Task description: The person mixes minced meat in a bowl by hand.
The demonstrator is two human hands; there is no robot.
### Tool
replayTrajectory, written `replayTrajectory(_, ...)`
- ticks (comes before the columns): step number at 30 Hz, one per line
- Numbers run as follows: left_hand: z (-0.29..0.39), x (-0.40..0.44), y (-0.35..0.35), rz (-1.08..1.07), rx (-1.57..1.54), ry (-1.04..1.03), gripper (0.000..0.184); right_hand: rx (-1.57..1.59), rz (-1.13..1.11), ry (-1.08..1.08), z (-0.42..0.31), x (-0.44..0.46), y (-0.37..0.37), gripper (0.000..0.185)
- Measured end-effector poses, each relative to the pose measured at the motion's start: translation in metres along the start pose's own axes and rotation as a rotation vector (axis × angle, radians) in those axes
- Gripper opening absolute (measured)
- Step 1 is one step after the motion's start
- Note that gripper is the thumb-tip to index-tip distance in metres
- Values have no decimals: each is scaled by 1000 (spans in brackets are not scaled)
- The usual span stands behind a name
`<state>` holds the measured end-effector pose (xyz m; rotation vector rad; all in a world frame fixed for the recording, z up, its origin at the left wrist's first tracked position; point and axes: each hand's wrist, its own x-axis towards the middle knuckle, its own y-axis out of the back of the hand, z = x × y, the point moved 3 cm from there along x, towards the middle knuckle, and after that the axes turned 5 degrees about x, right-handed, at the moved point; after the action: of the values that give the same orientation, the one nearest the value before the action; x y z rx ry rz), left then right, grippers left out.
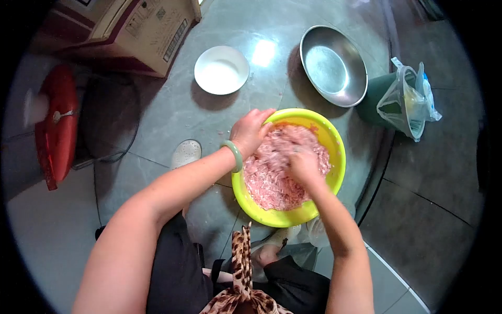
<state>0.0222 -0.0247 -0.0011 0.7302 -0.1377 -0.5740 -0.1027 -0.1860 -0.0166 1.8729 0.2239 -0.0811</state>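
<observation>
A yellow basin (340,152) holds a mass of pink minced meat (277,186), with redder streaks near its far edge. At the basin's upper left, my left hand (252,131) is closed over the rim; a pale green bangle (235,156) circles that wrist. My right hand (304,166) is down in the meat near the middle of the basin. Motion blur and the meat hide its fingers, so whether they are spread or closed cannot be made out.
Beyond the basin are a white bowl (221,70) and a tilted steel basin (357,89). A lined green bin (379,99) stands right. Cardboard boxes (151,39), a red object (58,125) and a dark cable (137,123) lie left. My shoe (186,152) is beside the basin.
</observation>
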Motion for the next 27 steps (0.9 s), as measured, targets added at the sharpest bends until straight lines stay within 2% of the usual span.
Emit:
replayTrajectory(2,2,0,-1,-3,-26,-19,37,-27,-532,-405,4,-21,18,40)
replayTrajectory(5,1,0,-4,13,-41,-5,37,77,-260,-145,-27,-74,4,48)
replayTrajectory(8,2,-1,-3,19,-44,-5,37,427,-214,-138,-63,-102,-69,43)
replayTrajectory(9,4,0,-1,21,-42,-8,37,243,-63,188,-81,-74,-51,33)
replayTrajectory(11,5,0,-1,-9,-36,10,37,-18,-725,19,-74,-21,-36,20)
replayTrajectory(12,4,-1,-2,-13,-36,12,37,-127,-579,82,-65,2,-14,15)
replayTrajectory(13,2,-1,-2,6,-40,-13,36,-53,-435,-101,-31,9,-39,11)
replayTrajectory(14,1,0,-1,31,-43,-40,36,-70,-252,-59,-14,13,-30,21)
replayTrajectory(16,-2,1,-1,19,-42,-26,36,17,-223,-185,-4,-6,-10,35)
replayTrajectory(17,-1,1,-3,-2,-44,-20,37,10,-221,-187,-4,-23,-8,35)
replayTrajectory(19,-3,2,-5,11,-48,-21,36,12,-102,0,-15,-58,-8,45)
replayTrajectory(20,-2,1,-5,14,-48,-16,35,-45,-97,23,-23,-71,-8,39)
replayTrajectory(23,-1,1,-5,-10,-37,-1,37,39,-177,-230,-30,-84,-14,34)
replayTrajectory(25,-1,1,-5,-11,-38,-13,37,205,-774,-211,-50,-36,45,25)
replayTrajectory(27,-2,1,-5,-9,-36,-11,38,189,-476,-70,-30,-3,63,22)
